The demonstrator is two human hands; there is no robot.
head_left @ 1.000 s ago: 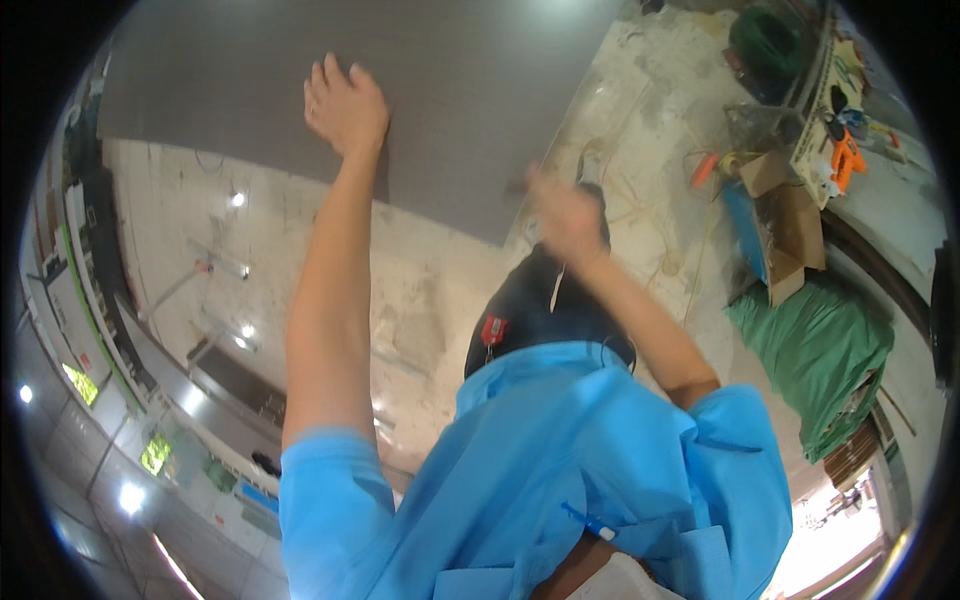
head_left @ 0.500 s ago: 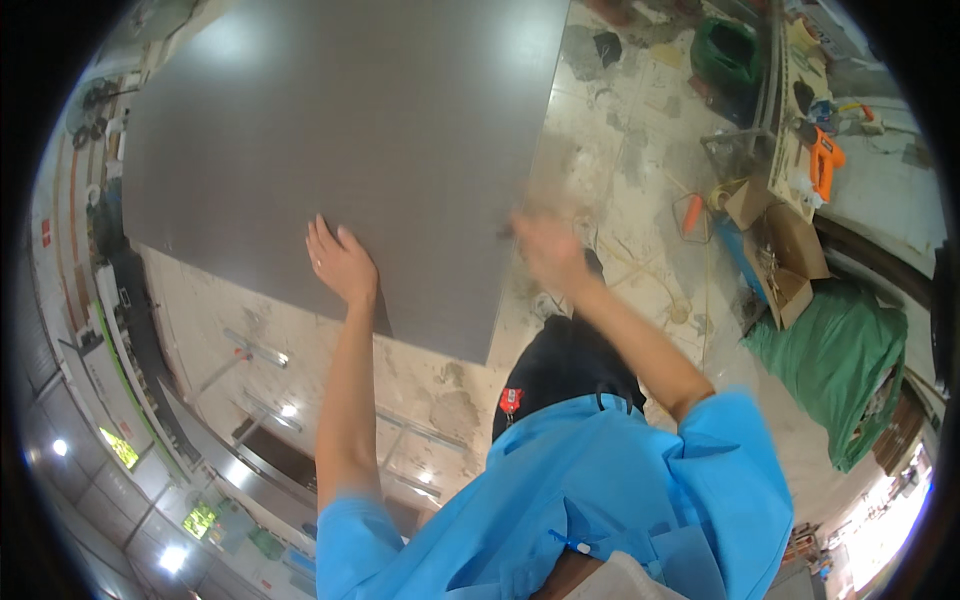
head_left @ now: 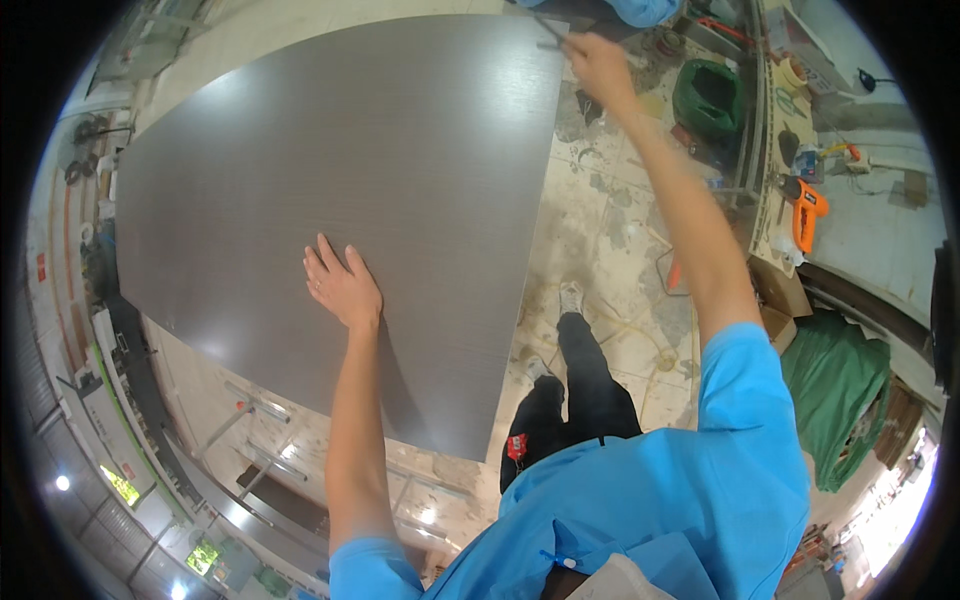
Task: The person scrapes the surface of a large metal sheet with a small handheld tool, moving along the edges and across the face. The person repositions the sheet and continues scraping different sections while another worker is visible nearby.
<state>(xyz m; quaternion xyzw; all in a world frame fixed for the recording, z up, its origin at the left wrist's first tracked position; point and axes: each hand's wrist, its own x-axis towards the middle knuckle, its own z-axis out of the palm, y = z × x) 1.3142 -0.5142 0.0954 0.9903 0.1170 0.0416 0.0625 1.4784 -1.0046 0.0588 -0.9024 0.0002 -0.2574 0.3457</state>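
A large dark grey-brown board (head_left: 300,140) with a faint grain and a smooth sheen spreads out in front of me. Flat on its surface lies my left hand (head_left: 342,290), fingers spread and holding nothing. My right arm reaches far forward to the board's far right corner. There my right hand (head_left: 603,72) is closed on a thin dark tool (head_left: 549,31), whose narrow end reaches over the board's edge. Blur and small size hide the tool's exact kind.
A person's blue clothing (head_left: 645,8) shows past the far corner. Along the right, a workbench (head_left: 785,215) bears an orange heat gun (head_left: 806,212). A green sack (head_left: 708,97), a cardboard box (head_left: 780,295) and a larger green bag (head_left: 840,390) stand nearby. Metal frame bars (head_left: 262,402) lie left.
My right hand has swept forward along the board's right edge to the far corner with the tool. My left hand stays flat on the board. The view has shifted, showing more of the board.
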